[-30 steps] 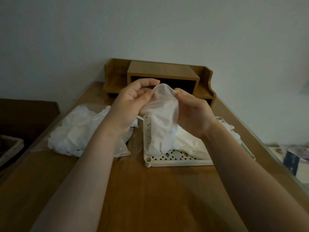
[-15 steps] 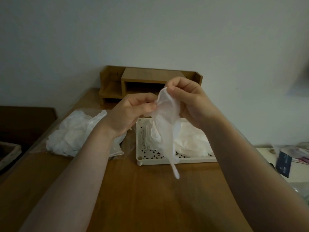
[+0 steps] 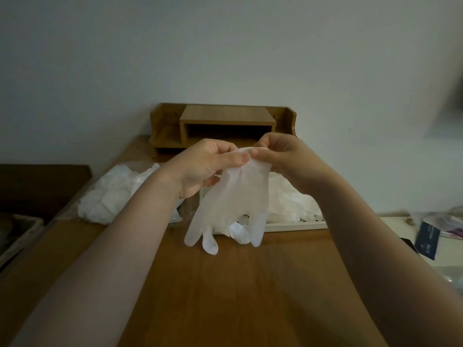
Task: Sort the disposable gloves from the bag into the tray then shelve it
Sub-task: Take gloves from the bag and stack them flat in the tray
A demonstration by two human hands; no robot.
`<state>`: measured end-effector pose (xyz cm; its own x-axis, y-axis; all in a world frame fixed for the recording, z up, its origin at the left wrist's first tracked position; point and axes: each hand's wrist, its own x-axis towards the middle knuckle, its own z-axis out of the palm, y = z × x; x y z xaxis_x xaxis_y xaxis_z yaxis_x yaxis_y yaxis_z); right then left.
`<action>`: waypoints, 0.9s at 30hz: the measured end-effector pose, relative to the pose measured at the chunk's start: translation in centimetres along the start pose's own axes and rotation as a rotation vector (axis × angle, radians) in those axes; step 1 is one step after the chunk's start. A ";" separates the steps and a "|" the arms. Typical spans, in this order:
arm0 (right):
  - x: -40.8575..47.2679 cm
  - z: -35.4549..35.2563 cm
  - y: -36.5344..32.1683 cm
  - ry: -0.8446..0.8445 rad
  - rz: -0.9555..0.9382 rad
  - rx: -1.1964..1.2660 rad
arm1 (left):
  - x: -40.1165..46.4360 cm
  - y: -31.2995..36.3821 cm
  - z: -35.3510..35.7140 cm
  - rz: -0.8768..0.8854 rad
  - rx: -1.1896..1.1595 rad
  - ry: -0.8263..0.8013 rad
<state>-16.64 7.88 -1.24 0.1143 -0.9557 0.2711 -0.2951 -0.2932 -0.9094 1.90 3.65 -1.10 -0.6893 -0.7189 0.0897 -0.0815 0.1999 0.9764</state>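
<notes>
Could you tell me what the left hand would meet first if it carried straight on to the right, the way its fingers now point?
Probably the right hand, which pinches the same glove cuff as the left hand; their fingertips nearly touch.

Wooden table (image 3: 225,296), as I see it: clear bag of white disposable gloves (image 3: 112,194) lying left of my left hand (image 3: 200,169). White perforated tray (image 3: 295,224) below and beyond my right hand (image 3: 288,161), holding a heap of gloves. Wooden desk shelf (image 3: 223,126) at the far edge, past both hands, against the wall.
</notes>
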 end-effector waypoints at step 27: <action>0.2 -5.6 5.1 -0.367 0.458 0.203 | 4.7 -3.0 0.8 -0.167 -0.263 0.158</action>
<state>-23.44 6.03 -4.09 0.3485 -0.9023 -0.2540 -0.2090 0.1893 -0.9594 -1.69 0.24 -3.72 -0.5603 -0.8256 -0.0666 0.0190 -0.0932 0.9955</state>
